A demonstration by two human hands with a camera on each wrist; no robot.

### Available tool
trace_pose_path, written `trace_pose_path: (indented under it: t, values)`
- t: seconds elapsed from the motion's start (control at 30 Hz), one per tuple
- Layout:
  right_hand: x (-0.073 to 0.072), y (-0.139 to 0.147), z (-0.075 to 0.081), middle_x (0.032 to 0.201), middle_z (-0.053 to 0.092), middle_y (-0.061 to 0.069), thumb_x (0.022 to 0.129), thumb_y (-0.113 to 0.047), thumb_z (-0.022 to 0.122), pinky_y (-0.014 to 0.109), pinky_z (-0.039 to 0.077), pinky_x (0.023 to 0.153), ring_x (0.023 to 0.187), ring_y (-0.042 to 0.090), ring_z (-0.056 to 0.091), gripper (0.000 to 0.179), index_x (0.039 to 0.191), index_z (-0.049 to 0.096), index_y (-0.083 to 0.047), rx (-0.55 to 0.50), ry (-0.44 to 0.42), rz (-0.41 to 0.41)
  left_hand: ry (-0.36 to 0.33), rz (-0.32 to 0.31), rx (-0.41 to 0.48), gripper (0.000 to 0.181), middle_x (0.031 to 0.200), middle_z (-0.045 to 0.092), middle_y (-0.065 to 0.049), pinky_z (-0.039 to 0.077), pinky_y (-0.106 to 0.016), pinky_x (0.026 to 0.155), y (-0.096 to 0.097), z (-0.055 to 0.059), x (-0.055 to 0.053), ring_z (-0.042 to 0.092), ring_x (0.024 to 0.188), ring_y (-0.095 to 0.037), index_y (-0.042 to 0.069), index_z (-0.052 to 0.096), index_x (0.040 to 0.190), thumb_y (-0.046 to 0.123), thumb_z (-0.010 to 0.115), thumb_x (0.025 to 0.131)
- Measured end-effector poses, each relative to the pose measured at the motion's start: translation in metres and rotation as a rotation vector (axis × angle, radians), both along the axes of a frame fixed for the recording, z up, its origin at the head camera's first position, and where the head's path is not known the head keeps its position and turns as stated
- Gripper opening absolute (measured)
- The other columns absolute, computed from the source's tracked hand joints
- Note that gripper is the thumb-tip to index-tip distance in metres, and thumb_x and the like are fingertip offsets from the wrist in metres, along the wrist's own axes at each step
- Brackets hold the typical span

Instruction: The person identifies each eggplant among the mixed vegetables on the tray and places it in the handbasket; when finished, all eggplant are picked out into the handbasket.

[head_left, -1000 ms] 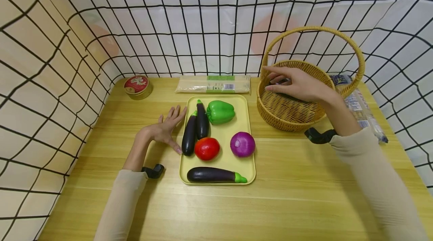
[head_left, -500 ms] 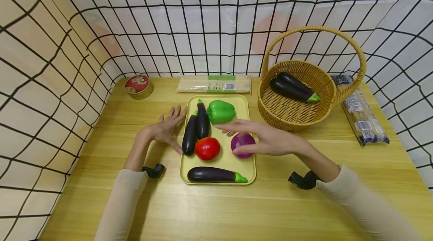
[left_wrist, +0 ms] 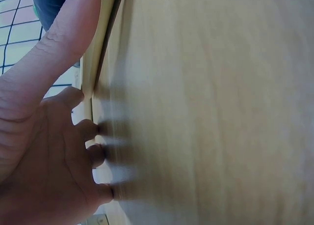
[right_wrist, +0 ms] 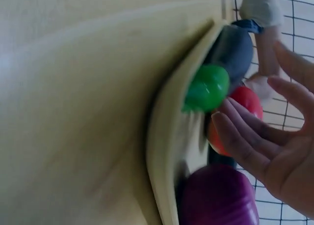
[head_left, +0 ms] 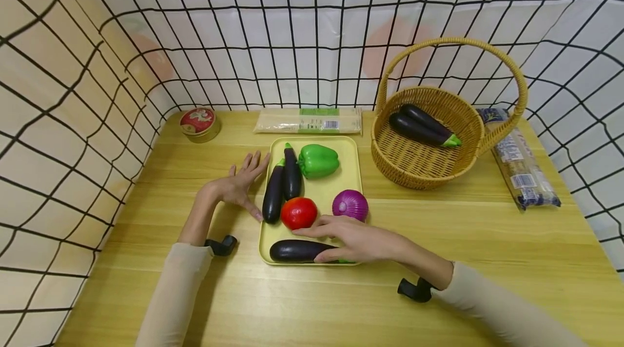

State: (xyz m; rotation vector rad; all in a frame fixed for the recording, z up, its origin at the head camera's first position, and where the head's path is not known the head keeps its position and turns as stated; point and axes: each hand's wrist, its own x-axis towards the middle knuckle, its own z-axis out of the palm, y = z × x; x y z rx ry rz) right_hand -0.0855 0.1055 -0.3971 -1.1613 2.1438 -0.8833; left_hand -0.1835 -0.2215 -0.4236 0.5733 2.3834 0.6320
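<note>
My left hand (head_left: 239, 187) rests with spread fingers on the table, its thumb and fingertips at the left rim of a yellow tray (head_left: 348, 168). Above the tray's front part hovers my right hand (head_left: 361, 240), fingers extended. Its thumb overlaps the green cap of the front eggplant (head_left: 294, 251) in the head view; in the right wrist view the fingers stand apart from that green cap (right_wrist: 208, 90). Behind it lie a tomato (head_left: 298, 213) and a purple onion (head_left: 350, 204), partly covered by the hand. Two eggplants (head_left: 274, 194) and a green bell pepper (head_left: 318, 161) lie farther back.
Right of the tray stands a wicker basket (head_left: 407, 172) with a tall handle, holding two eggplants (head_left: 419, 129). A noodle packet (head_left: 287, 120) lies behind the tray, another packet (head_left: 524, 168) at right. A round tin (head_left: 200, 125) sits back left. Black wire mesh surrounds the table.
My right hand has left the basket, where two eggplants now show, and has moved left and toward me, past the onion to the front eggplant. The left hand has stayed put.
</note>
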Motion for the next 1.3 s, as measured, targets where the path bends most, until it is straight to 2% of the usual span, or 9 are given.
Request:
trace_pose_path:
  t: [0.23, 0.47, 0.73, 0.9, 1.07, 1.3]
  values:
    - [0.006, -0.012, -0.014, 0.143, 0.064, -0.003, 0.100, -0.034, 0.068, 0.035, 0.050, 0.102, 0.121, 0.010, 0.059, 0.055, 0.153, 0.053, -0.031, 0.040, 0.050, -0.050, -0.001, 0.001, 0.010, 0.154, 0.167, -0.030, -0.025, -0.016, -0.074, 0.120, 0.001, 0.002, 0.001, -0.030, 0.155, -0.044, 0.013, -0.017, 0.165, 0.040, 0.098, 0.066]
    - [0.006, -0.015, -0.016, 0.139, 0.067, -0.003, 0.101, -0.029, 0.068, 0.033, 0.051, 0.103, 0.120, 0.010, 0.060, 0.050, 0.149, 0.058, -0.029, 0.025, 0.031, -0.060, -0.003, 0.004, 0.008, 0.154, 0.167, -0.030, -0.025, -0.016, -0.074, 0.120, 0.001, 0.002, 0.000, -0.030, 0.155, -0.045, 0.013, -0.017, 0.165, 0.040, 0.098, 0.066]
    - [0.003, -0.014, -0.018, 0.118, 0.070, -0.004, 0.100, -0.030, 0.069, 0.024, 0.049, 0.087, 0.101, 0.010, 0.059, 0.049, 0.148, 0.059, -0.031, 0.023, 0.042, -0.043, -0.003, 0.004, 0.009, 0.154, 0.167, -0.030, -0.025, -0.016, -0.074, 0.120, 0.000, 0.002, 0.001, -0.030, 0.155, -0.044, 0.014, -0.017, 0.165, 0.040, 0.098, 0.066]
    - [0.003, -0.015, -0.016, 0.117, 0.069, -0.004, 0.099, -0.029, 0.071, 0.022, 0.046, 0.083, 0.100, 0.012, 0.059, 0.050, 0.147, 0.059, -0.034, 0.041, 0.026, -0.056, 0.004, -0.004, -0.001, 0.155, 0.168, -0.030, -0.024, -0.016, -0.074, 0.120, 0.001, 0.003, 0.000, -0.031, 0.155, -0.043, 0.015, -0.017, 0.165, 0.043, 0.098, 0.065]
    - [0.004, -0.014, -0.011, 0.119, 0.070, -0.003, 0.098, -0.029, 0.072, 0.022, 0.046, 0.083, 0.100, 0.009, 0.058, 0.050, 0.146, 0.060, -0.034, 0.056, 0.060, -0.060, 0.002, 0.000, 0.002, 0.154, 0.167, -0.030, -0.025, -0.016, -0.074, 0.120, 0.001, 0.003, -0.001, -0.031, 0.155, -0.044, 0.014, -0.017, 0.165, 0.041, 0.098, 0.065]
    - [0.003, -0.010, 0.009, 0.120, 0.071, -0.003, 0.098, -0.030, 0.072, 0.024, 0.048, 0.085, 0.099, 0.008, 0.059, 0.049, 0.145, 0.061, -0.033, 0.052, 0.107, -0.032, -0.001, 0.000, -0.009, 0.156, 0.167, -0.030, -0.024, -0.017, -0.073, 0.120, 0.001, 0.004, 0.001, -0.031, 0.155, -0.043, 0.016, -0.018, 0.165, 0.043, 0.098, 0.064]
